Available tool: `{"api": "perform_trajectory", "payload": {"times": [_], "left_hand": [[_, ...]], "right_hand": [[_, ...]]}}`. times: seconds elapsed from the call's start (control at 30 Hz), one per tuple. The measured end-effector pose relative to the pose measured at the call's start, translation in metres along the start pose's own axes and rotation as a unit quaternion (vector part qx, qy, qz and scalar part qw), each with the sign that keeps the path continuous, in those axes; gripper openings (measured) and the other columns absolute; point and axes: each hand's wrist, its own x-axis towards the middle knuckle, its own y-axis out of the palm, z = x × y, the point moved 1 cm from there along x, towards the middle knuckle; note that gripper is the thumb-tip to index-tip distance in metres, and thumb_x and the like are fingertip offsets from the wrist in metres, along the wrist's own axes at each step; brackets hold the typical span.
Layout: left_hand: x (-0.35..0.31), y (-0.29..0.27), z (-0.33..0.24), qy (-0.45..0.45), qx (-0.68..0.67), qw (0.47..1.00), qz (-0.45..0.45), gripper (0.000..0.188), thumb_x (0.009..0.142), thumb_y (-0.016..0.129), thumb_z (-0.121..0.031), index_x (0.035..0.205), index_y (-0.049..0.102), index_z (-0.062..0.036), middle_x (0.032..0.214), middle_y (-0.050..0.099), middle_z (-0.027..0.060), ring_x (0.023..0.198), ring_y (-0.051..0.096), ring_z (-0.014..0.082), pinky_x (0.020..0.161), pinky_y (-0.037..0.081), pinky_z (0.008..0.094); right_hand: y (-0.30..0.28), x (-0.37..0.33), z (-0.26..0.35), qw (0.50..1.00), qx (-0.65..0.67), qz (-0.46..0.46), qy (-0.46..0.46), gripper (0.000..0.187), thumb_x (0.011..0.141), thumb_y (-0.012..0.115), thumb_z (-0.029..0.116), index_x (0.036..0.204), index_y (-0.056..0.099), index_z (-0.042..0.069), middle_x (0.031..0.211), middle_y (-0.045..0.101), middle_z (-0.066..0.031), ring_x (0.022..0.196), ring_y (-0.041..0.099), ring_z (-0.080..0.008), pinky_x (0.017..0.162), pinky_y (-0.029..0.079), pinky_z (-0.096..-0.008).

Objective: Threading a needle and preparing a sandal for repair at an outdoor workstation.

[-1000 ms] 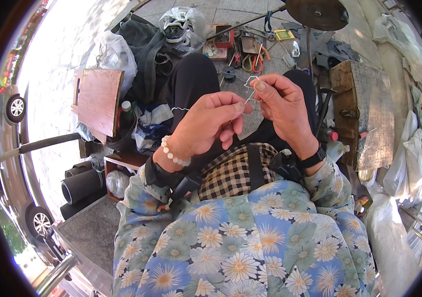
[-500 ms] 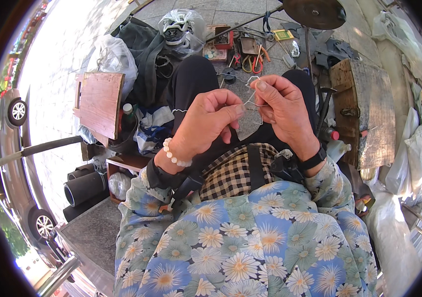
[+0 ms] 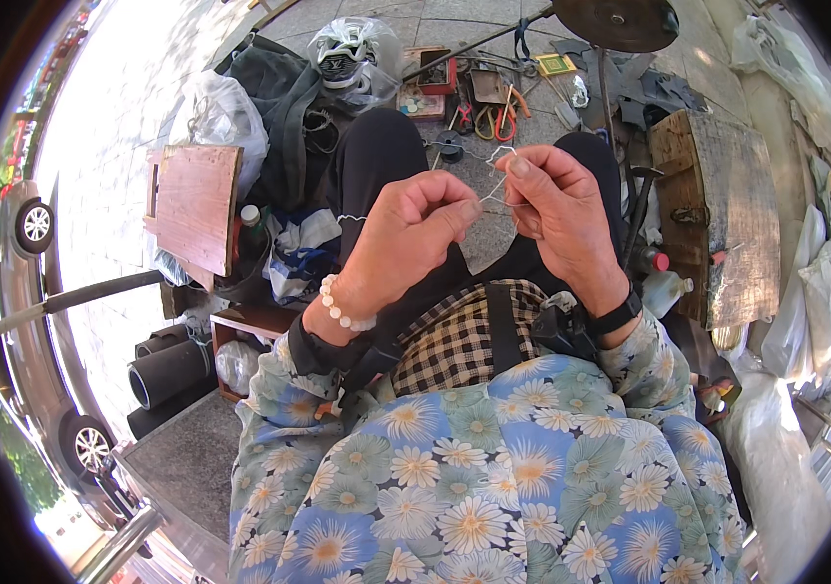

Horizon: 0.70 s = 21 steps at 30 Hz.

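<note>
A thin white thread (image 3: 495, 198) runs between my two hands above my lap. My left hand (image 3: 413, 232) pinches it between thumb and forefinger, the other fingers curled. My right hand (image 3: 563, 209) also holds it in a pinch, and a small loop of it stands out at those fingertips. Another stretch of thread passes behind the hands above a small black spool (image 3: 449, 153), and a piece lies across my left thigh. Whether these are one strand I cannot tell. Beneath my wrists a checked cloth bag (image 3: 454, 341) rests on my lap.
Scissors (image 3: 506, 125), pliers and small boxes lie on the paving ahead. A wooden box (image 3: 727, 224) stands at right, near a black metal stand with a round plate (image 3: 618, 24). Left are a wooden board (image 3: 196, 206), plastic bags, bagged shoes (image 3: 347, 63) and dark rolls (image 3: 170, 372).
Both hands stay almost in place, still pinching the thread. The loop at my right fingertips has shifted slightly, and the strand that hung below those fingers no longer shows.
</note>
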Motion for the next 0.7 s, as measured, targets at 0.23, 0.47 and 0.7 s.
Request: {"api": "perform_trajectory", "payload": {"times": [0.23, 0.47, 0.7], "left_hand": [[0.0007, 0.0033, -0.0011, 0.061, 0.015, 0.998, -0.01, 0.007, 0.083, 0.056, -0.003, 0.089, 0.057, -0.0006, 0.065, 0.051, -0.0028, 0.048, 0.038, 0.001, 0.042, 0.029, 0.0157], [0.0016, 0.0026, 0.0006, -0.005, -0.078, 0.997, -0.002, 0.011, 0.079, 0.057, 0.001, 0.089, 0.056, 0.0006, 0.066, 0.051, -0.0018, 0.048, 0.037, 0.0021, 0.042, 0.029, 0.0171], [0.0037, -0.0005, 0.0069, -0.031, -0.163, 0.986, 0.027, 0.01, 0.078, 0.058, 0.001, 0.089, 0.056, 0.0004, 0.066, 0.052, -0.0014, 0.047, 0.038, 0.0029, 0.043, 0.03, 0.0188]], "right_hand": [[-0.0001, -0.0014, -0.0004, 0.999, -0.016, 0.018, -0.021, 0.014, 0.086, 0.06, 0.017, 0.091, 0.061, 0.004, 0.065, 0.054, 0.0025, 0.05, 0.041, 0.0001, 0.042, 0.03, -0.0146], [0.0009, -0.002, -0.0019, 0.999, -0.024, 0.026, -0.027, 0.014, 0.086, 0.059, 0.016, 0.092, 0.061, 0.004, 0.064, 0.052, 0.0031, 0.05, 0.04, -0.0005, 0.043, 0.03, -0.0152], [0.0016, -0.0027, -0.0034, 0.999, -0.027, 0.036, -0.026, 0.014, 0.086, 0.059, 0.016, 0.091, 0.061, 0.003, 0.064, 0.052, 0.0031, 0.051, 0.04, -0.0008, 0.043, 0.03, -0.0152]]}}
